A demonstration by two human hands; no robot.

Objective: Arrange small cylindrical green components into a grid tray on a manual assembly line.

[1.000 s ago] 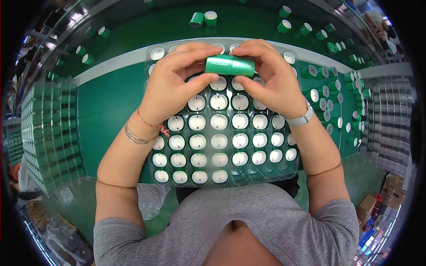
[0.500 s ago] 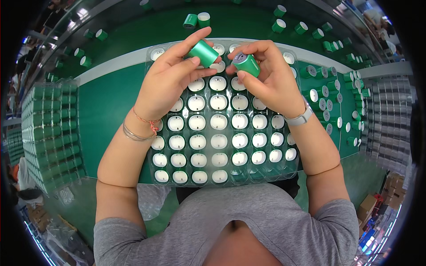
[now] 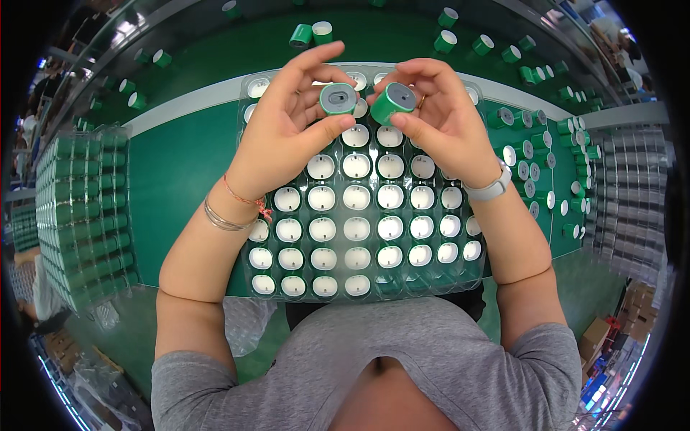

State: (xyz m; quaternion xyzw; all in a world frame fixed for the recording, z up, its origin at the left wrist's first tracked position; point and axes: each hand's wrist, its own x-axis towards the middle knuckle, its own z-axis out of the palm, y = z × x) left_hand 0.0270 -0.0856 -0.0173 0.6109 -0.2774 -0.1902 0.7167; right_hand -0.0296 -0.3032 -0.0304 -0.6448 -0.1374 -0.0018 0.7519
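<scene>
Left hand (image 3: 287, 118) grips one green canister (image 3: 338, 100), right hand (image 3: 447, 118) its twin (image 3: 387, 111), just apart, grey ends up, right one tilted, near far edge of clear tray (image 3: 460, 276).

You're in a factory workshop: your green bench (image 3: 172, 187) adjoins a long green belt (image 3: 388, 39) scattered with matching cups (image 3: 483, 44), with plastic trays (image 3: 86, 215) stacked leftward and cardboard boxes (image 3: 640, 309) rightward.

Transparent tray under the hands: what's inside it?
Transparent tray: rows of oval pieces, white ends up. The left hand, holding a green cylinder, and right hand, holding another, cover parts of the far rows; what sits there can't be seen. The pieces' undersides are hidden.
</scene>
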